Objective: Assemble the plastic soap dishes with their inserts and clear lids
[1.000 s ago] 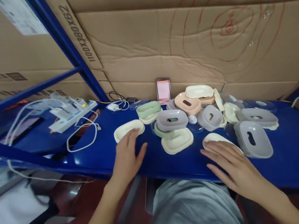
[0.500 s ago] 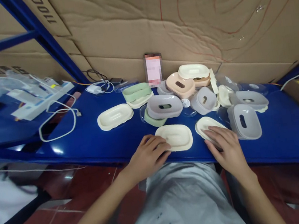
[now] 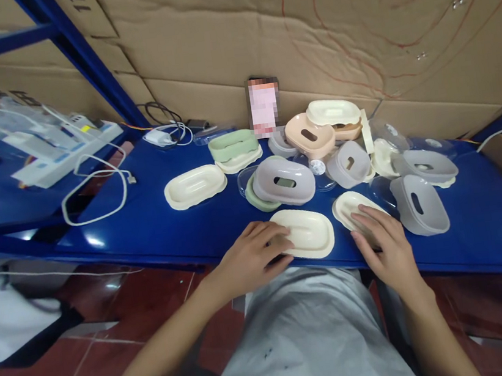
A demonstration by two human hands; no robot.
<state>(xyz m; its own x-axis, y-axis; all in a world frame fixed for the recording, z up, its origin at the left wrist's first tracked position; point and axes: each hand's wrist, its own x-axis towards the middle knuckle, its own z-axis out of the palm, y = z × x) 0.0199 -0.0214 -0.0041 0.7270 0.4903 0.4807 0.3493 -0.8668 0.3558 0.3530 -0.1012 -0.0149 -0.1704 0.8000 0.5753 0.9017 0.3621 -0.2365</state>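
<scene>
My left hand [image 3: 259, 253] rests its slightly bent fingers on the left end of a cream oval tray [image 3: 310, 232] at the table's front edge. Spread fingers of my right hand [image 3: 388, 247] lie over a second cream tray [image 3: 350, 204], hiding much of it. Just right of that hand, a grey oval box [image 3: 422, 205] with a slot stands tilted. Behind the left tray, another grey slotted box [image 3: 283, 180] leans on a pale green piece [image 3: 257, 198]. A third cream tray [image 3: 195, 187] lies farther left.
Green [image 3: 234, 147], peach [image 3: 309, 135] and grey [image 3: 348, 164] boxes crowd the back of the blue table [image 3: 147, 238], among clear covers. A phone [image 3: 264, 106] leans against the cardboard wall. A power strip [image 3: 70, 151] and white cable [image 3: 98, 219] lie left.
The view has shifted a little. The middle grey box has turned slightly, its right end now nearer me. The tray under my left hand has turned slightly too. Both hands stay on their trays.
</scene>
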